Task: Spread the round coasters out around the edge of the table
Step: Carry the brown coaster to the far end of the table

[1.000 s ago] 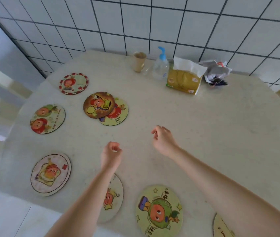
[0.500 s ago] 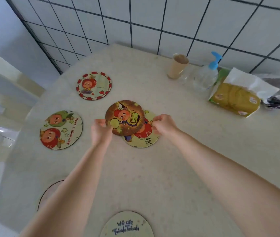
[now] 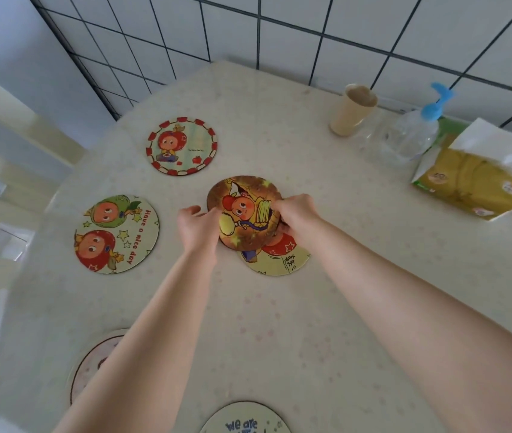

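A brown round coaster (image 3: 243,210) lies on top of a pale yellow coaster (image 3: 283,259) in the middle of the beige table (image 3: 357,276). My left hand (image 3: 197,225) grips the brown coaster's left edge and my right hand (image 3: 295,210) grips its right edge. A red-rimmed coaster (image 3: 181,146) sits at the far left. A "Have a nice day" coaster (image 3: 116,234) lies at the left edge. Another coaster (image 3: 92,364) shows partly under my left forearm, and a "we are" coaster (image 3: 245,420) lies at the near edge.
Along the tiled back wall stand a tan paper cup (image 3: 353,109), a clear pump bottle with a blue top (image 3: 410,132) and a yellow tissue pack (image 3: 470,179). A pale chair (image 3: 5,170) stands off the table's left side.
Both hands reached forward from the table's middle to the stacked pair and closed on the brown top coaster. The camera moved forward and left.
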`<state>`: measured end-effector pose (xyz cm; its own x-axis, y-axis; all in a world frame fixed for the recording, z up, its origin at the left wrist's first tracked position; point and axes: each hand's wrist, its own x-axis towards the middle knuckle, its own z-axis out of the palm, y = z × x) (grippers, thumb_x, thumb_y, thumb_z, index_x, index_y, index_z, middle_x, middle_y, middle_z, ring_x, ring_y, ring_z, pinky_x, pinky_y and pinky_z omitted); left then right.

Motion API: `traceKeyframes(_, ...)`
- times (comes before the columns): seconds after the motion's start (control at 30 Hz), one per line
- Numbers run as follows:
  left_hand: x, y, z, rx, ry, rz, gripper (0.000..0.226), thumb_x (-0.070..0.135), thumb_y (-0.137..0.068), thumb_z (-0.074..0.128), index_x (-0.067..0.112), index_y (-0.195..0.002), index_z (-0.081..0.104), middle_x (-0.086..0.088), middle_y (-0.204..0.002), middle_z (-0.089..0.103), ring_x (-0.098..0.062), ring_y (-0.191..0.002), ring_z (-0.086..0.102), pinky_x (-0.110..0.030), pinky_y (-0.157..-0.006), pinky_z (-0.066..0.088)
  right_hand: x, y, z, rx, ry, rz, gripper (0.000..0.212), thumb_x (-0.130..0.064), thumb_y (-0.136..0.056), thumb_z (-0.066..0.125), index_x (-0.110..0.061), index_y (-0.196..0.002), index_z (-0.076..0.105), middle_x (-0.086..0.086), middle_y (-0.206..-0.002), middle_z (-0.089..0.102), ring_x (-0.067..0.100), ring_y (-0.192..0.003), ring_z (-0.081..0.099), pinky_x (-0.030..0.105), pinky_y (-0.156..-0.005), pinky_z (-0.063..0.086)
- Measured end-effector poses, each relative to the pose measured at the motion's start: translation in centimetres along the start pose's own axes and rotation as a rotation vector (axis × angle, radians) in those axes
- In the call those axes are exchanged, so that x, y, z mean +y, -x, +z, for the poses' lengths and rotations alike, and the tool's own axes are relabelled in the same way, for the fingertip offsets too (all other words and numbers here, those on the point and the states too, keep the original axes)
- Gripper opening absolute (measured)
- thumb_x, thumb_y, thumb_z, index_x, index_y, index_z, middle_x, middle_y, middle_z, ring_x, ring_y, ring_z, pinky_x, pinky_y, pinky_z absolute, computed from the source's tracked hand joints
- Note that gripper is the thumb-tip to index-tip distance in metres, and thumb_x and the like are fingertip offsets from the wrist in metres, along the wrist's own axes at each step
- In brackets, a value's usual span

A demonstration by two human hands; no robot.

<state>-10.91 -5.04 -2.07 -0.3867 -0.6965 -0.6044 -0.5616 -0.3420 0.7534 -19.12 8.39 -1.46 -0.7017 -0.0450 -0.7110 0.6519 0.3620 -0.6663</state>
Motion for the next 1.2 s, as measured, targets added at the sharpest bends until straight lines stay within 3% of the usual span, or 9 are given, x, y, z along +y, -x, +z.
traceKeyframes(0.1,-0.3,0.8,0.5,-0.08,-0.003,0.028,0.01,0.018,-0.082,0.067,0.011,-0.089,0.065,-0.007,-0.081,0.065,-0.022,-0.071,0.057,-0.026,-0.058,0.047,0.2,0.5,-0.2,0.001,0.119,-0.085,0.004,-0.008,-0.08,0.064,-0.007,-0.078,0.067,0.017,-0.091,0.072,0.032,-0.083,0.068,0.04,-0.076,0.056)
traceKeyframes(0.17,-1.2,1.8,0.8,-0.09,-0.037,0.072,0.007,0.016,-0.081,0.065,0.013,-0.077,0.06,-0.005,-0.076,0.06,-0.02,-0.07,0.051,-0.027,-0.058,0.04,0.7,0.9,-1.1,0.068,0.202,-0.13,0.009,-0.004,-0.08,0.059,-0.003,-0.083,0.067,0.02,-0.096,0.071,0.035,-0.089,0.069,0.046,-0.079,0.057)
traceKeyframes(0.3,-3.8,4.2,1.4,-0.076,-0.237,0.152,0.01,0.017,-0.077,0.063,0.013,-0.086,0.064,-0.007,-0.091,0.064,-0.03,-0.088,0.06,-0.037,-0.076,0.054,2.1,1.1,-3.8,0.179,0.34,-0.156,0.024,-0.002,-0.078,0.052,0.006,-0.094,0.068,0.021,-0.098,0.067,0.035,-0.1,0.06,0.04,-0.073,0.052)
traceKeyframes(0.4,-5.0,5.6,1.9,-0.058,-0.304,0.195,0.028,0.011,-0.073,0.063,0.018,-0.099,0.059,-0.006,-0.104,0.056,-0.029,-0.102,0.056,-0.046,-0.09,0.05,2.7,1.5,-4.7,0.211,0.406,-0.203,0.024,0.001,-0.077,0.049,0.005,-0.089,0.07,0.02,-0.093,0.069,0.034,-0.097,0.059,0.03,-0.065,0.043)
traceKeyframes(0.57,-4.8,6.3,2.5,-0.035,-0.159,0.113,0.032,0.008,-0.069,0.062,0.017,-0.099,0.057,-0.006,-0.102,0.062,-0.024,-0.092,0.06,-0.04,-0.078,0.055,2.5,1.8,-4.4,0.179,0.412,-0.208,0.024,-0.002,-0.077,0.052,-0.008,-0.092,0.07,0.009,-0.089,0.068,0.027,-0.087,0.061,0.025,-0.055,0.042)
traceKeyframes(0.7,-4.0,6.0,2.2,-0.022,-0.056,0.062,0.018,0.004,-0.072,0.058,0.015,-0.086,0.063,0.002,-0.075,0.061,-0.013,-0.065,0.053,-0.021,-0.051,0.041,2.4,1.6,-4.7,0.15,0.318,-0.201,0.019,-0.003,-0.073,0.055,-0.011,-0.081,0.071,0.014,-0.088,0.072,0.03,-0.089,0.067,0.034,-0.07,0.055)
traceKeyframes(0.87,-5.1,9.1,2.6,-0.031,-0.066,0.096,0.019,0.006,-0.078,0.058,0.015,-0.094,0.063,0.002,-0.083,0.065,-0.012,-0.072,0.057,-0.022,-0.054,0.043,3.8,3.7,-8.3,0.091,0.251,-0.269,0.019,-0.006,-0.074,0.059,-0.024,-0.078,0.065,-0.006,-0.067,0.057,0.018,-0.073,0.059,0.028,-0.065,0.049)
traceKeyframes(1.03,-7.9,17.1,5.4,-0.012,-0.005,0.098,0.02,0.007,-0.081,0.056,0.018,-0.097,0.06,0.005,-0.081,0.061,-0.006,-0.067,0.054,-0.019,-0.051,0.038,8.3,7.4,-15.8,-0.029,0.167,-0.287,0.022,-0.004,-0.078,0.064,-0.026,-0.074,0.065,-0.002,-0.08,0.069,0.023,-0.088,0.068,0.039,-0.081,0.058)
traceKeyframes(1.2,-9.7,17.5,4.9,-0.027,-0.001,0.079,0.022,0.007,-0.081,0.055,0.021,-0.098,0.06,0.005,-0.085,0.063,-0.007,-0.07,0.056,-0.022,-0.054,0.041,11.3,8.3,-16.3,-0.038,0.052,-0.248,0.015,0.001,-0.082,0.063,-0.012,-0.089,0.067,0.006,-0.086,0.068,0.021,-0.081,0.064,0.036,-0.08,0.056)
